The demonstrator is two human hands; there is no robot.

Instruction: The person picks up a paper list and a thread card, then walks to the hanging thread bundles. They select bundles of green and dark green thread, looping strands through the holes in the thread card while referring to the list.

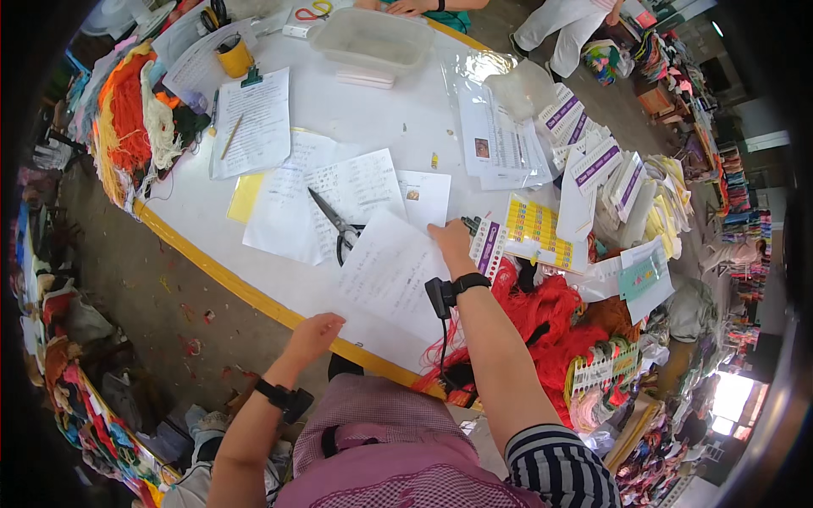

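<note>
A white sheet of paper (385, 273) with handwriting lies at the near side of the table, tilted, over other sheets and part of the scissors' handles. My right hand (451, 245) has its fingers closed at the sheet's upper right corner. Beside that hand are a dark clip and a strip-shaped thread card (489, 246). My left hand (316, 336) hovers by the table's front edge, left of the sheet, fingers loosely stretched and holding nothing. Black-handled scissors (334, 216) rest on handwritten papers (292, 182) just beyond the sheet.
Red yarn (542, 313) heaps at the right. Purple-striped cards (597, 165) and a yellow label sheet (538, 233) lie beyond it. A plastic bin (373, 38), clipboard (250, 127), yellow cup (234, 56) and orange yarn (129, 114) stand farther off. Other people are across the table.
</note>
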